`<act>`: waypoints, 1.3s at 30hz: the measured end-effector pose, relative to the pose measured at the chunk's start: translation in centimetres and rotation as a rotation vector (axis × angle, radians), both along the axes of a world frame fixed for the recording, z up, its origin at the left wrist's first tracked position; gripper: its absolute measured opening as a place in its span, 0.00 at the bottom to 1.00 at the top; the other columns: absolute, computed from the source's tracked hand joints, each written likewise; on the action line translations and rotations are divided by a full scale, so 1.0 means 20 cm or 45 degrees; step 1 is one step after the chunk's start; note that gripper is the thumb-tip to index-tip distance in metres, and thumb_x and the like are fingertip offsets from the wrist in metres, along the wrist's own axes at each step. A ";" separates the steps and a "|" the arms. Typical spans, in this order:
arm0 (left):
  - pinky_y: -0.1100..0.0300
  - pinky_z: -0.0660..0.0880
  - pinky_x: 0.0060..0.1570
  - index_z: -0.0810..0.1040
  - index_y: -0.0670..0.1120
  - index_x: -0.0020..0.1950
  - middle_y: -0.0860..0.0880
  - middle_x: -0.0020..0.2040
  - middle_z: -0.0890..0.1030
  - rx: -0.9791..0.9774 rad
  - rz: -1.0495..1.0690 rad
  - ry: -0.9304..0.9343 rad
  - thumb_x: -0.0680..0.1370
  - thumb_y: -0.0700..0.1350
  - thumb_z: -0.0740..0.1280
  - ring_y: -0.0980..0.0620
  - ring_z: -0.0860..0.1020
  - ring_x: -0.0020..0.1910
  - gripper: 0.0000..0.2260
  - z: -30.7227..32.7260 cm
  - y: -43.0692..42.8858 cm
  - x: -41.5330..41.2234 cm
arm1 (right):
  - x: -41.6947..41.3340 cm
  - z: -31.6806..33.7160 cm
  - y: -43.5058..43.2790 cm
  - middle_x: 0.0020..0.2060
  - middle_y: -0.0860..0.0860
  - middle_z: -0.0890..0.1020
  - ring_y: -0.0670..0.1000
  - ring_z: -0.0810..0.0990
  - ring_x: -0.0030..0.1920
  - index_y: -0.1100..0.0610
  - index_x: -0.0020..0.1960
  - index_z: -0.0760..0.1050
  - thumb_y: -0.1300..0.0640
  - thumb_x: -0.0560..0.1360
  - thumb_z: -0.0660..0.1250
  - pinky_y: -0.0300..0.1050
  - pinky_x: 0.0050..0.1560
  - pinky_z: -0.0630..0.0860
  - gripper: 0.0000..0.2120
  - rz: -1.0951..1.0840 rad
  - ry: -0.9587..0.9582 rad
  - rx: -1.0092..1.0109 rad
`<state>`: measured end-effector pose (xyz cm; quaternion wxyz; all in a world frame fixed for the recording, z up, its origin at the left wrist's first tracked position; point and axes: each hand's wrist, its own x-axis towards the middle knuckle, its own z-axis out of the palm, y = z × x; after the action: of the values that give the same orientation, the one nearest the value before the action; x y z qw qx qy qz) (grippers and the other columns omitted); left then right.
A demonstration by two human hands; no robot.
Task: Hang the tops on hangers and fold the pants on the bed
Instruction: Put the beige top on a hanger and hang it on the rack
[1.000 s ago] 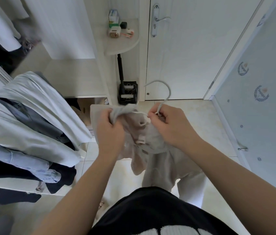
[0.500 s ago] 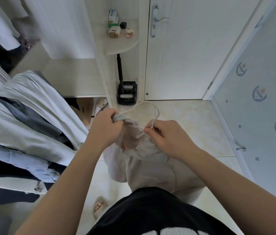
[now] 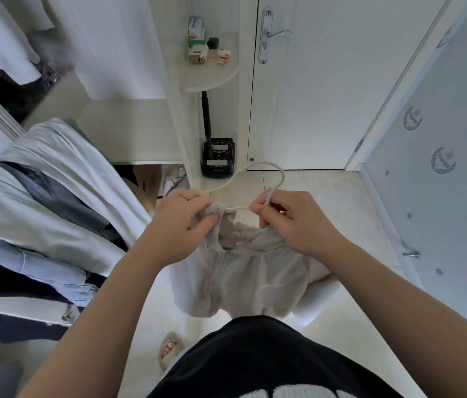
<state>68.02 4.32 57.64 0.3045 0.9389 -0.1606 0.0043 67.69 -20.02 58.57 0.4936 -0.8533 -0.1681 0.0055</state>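
A pale beige top (image 3: pixel 243 280) hangs in front of me over the tiled floor. My left hand (image 3: pixel 186 218) grips a bunched part of its neckline. My right hand (image 3: pixel 289 219) pinches the neck of a white hanger (image 3: pixel 266 170) together with the top's other shoulder. The hanger's hook curves up between my hands, and its arm shows as a thin white bar from hand to hand. The rest of the hanger is hidden inside the fabric.
Several garments (image 3: pixel 40 202) hang in the open wardrobe on my left. A corner shelf (image 3: pixel 212 73) holds small items, with a black stand (image 3: pixel 218 159) below it. A white door (image 3: pixel 327 96) is ahead and a blue patterned wall (image 3: pixel 441 168) runs along the right.
The top has spread out and now hangs longer below my hands. My hands have drawn slightly apart, and the hanger's hook has turned over toward the right.
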 end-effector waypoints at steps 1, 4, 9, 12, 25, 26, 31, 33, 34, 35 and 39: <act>0.49 0.73 0.51 0.79 0.51 0.50 0.54 0.43 0.79 -0.028 -0.034 0.015 0.82 0.48 0.65 0.51 0.75 0.47 0.05 0.00 0.00 0.00 | 0.01 0.01 0.00 0.34 0.46 0.83 0.51 0.79 0.34 0.52 0.43 0.81 0.54 0.79 0.67 0.41 0.35 0.73 0.08 0.003 -0.001 0.002; 0.45 0.74 0.37 0.80 0.49 0.49 0.50 0.35 0.78 -0.157 -0.010 -0.090 0.83 0.46 0.65 0.49 0.75 0.35 0.06 0.01 0.00 0.00 | 0.05 0.04 -0.02 0.36 0.45 0.82 0.48 0.81 0.38 0.45 0.44 0.79 0.48 0.77 0.68 0.42 0.41 0.75 0.04 0.016 -0.035 -0.002; 0.53 0.71 0.33 0.80 0.53 0.49 0.52 0.35 0.78 -0.320 0.158 -0.268 0.82 0.46 0.66 0.49 0.73 0.31 0.05 0.07 0.12 0.03 | 0.13 -0.02 -0.23 0.57 0.42 0.78 0.43 0.78 0.56 0.40 0.71 0.67 0.43 0.70 0.76 0.38 0.55 0.72 0.32 -0.055 0.073 -0.313; 0.69 0.67 0.32 0.79 0.58 0.49 0.58 0.38 0.79 -0.336 0.218 -0.304 0.81 0.42 0.67 0.55 0.74 0.34 0.09 0.11 0.18 0.05 | 0.15 -0.11 -0.35 0.53 0.46 0.80 0.50 0.79 0.52 0.46 0.66 0.72 0.53 0.75 0.73 0.42 0.47 0.71 0.21 -0.211 0.199 -0.436; 0.58 0.71 0.42 0.81 0.43 0.46 0.53 0.41 0.77 -0.221 0.519 -0.614 0.81 0.44 0.68 0.48 0.74 0.42 0.06 0.14 0.16 0.03 | 0.16 -0.09 -0.31 0.40 0.42 0.84 0.44 0.80 0.44 0.48 0.48 0.81 0.54 0.82 0.64 0.41 0.46 0.74 0.08 -0.184 -0.136 -0.338; 0.60 0.71 0.40 0.79 0.47 0.44 0.54 0.37 0.77 -0.346 0.517 -0.563 0.81 0.45 0.67 0.49 0.75 0.39 0.07 0.16 0.16 0.03 | 0.16 -0.10 -0.31 0.39 0.42 0.84 0.44 0.80 0.43 0.48 0.47 0.82 0.55 0.82 0.65 0.40 0.46 0.73 0.08 -0.200 -0.119 -0.305; 0.57 0.83 0.45 0.85 0.50 0.48 0.50 0.41 0.85 -0.813 0.305 -0.071 0.82 0.44 0.68 0.51 0.84 0.43 0.07 0.24 0.06 0.01 | 0.14 -0.07 -0.28 0.41 0.42 0.84 0.43 0.81 0.46 0.49 0.46 0.83 0.59 0.81 0.65 0.34 0.48 0.73 0.10 -0.200 -0.051 0.020; 0.57 0.80 0.54 0.85 0.51 0.53 0.54 0.49 0.86 -0.661 0.250 -0.189 0.83 0.48 0.64 0.52 0.83 0.52 0.09 0.25 0.06 0.02 | 0.14 -0.04 -0.27 0.40 0.45 0.84 0.45 0.80 0.45 0.51 0.44 0.83 0.60 0.81 0.65 0.37 0.48 0.73 0.11 -0.138 -0.042 0.091; 0.55 0.77 0.59 0.84 0.51 0.56 0.54 0.54 0.84 -0.498 0.224 -0.291 0.83 0.49 0.63 0.51 0.81 0.57 0.11 0.24 0.08 0.04 | 0.15 -0.02 -0.27 0.39 0.47 0.84 0.46 0.79 0.44 0.53 0.43 0.82 0.60 0.80 0.65 0.38 0.47 0.72 0.10 -0.108 -0.045 0.117; 0.52 0.75 0.62 0.83 0.49 0.61 0.53 0.58 0.83 -0.345 0.188 -0.331 0.83 0.49 0.63 0.50 0.79 0.60 0.12 0.23 0.11 0.06 | 0.15 0.00 -0.27 0.38 0.50 0.82 0.46 0.78 0.42 0.53 0.42 0.82 0.59 0.80 0.65 0.38 0.45 0.71 0.10 -0.082 -0.048 0.134; 0.61 0.71 0.39 0.81 0.48 0.58 0.50 0.41 0.82 -0.202 0.116 -0.074 0.83 0.43 0.64 0.55 0.76 0.37 0.08 0.16 0.12 0.10 | 0.18 0.05 -0.28 0.39 0.56 0.82 0.54 0.78 0.42 0.57 0.43 0.82 0.59 0.80 0.65 0.44 0.44 0.71 0.10 -0.064 -0.056 0.136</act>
<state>69.99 6.73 60.81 0.3727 0.9176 -0.1257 0.0580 71.30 -25.72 59.49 0.5346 -0.8296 -0.1575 -0.0346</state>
